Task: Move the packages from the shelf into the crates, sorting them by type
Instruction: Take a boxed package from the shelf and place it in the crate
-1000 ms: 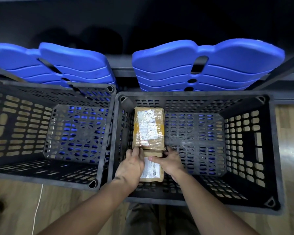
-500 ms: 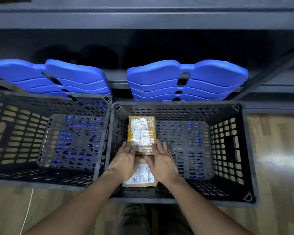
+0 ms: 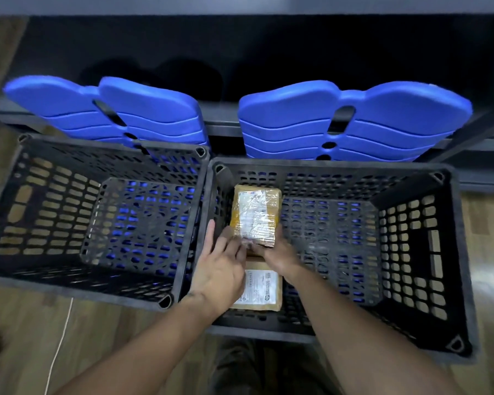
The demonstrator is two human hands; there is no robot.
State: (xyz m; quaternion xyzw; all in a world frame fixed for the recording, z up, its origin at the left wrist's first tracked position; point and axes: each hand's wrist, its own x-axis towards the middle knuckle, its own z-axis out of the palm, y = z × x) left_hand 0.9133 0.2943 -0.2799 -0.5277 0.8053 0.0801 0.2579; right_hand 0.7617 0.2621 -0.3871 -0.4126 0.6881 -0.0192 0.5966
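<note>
**Hands leave the near package and go to the far one**

Head view. A second ago both hands grip the far end of the near package (image 3: 261,289). Half a second ago they lie flat on either side of the seam between the two boxes. Now they are further forward, at the near edge of the far package (image 3: 255,215).

The left hand (image 3: 220,269) is open, with its fingers straight and spread. Its palm covers the left part of the near package and its fingertips reach the far package's near left corner. The right hand (image 3: 277,252) sits against that package's near right corner. Motion blur hides its fingers, so I cannot tell whether it pinches the box or only presses on it.

My reading is that the near package is now placed. The hands seem to be squaring the far one into line before the next trip to the shelf (image 3: 226,129).

Both packages lie flat on the bottom of the right crate (image 3: 340,166). They sit end to end along its left wall, touching or nearly so.

- **Far package:** a brown carton wrapped in glossy clear and yellow tape over a white label, with the film wrinkled.
- **Near package:** plain brown card with a flat white printed label, partly under the left hand.

The left crate (image 3: 77,290) holds nothing that I can see. Behind the crates stand blue plastic stacks (image 3: 354,118).
</note>
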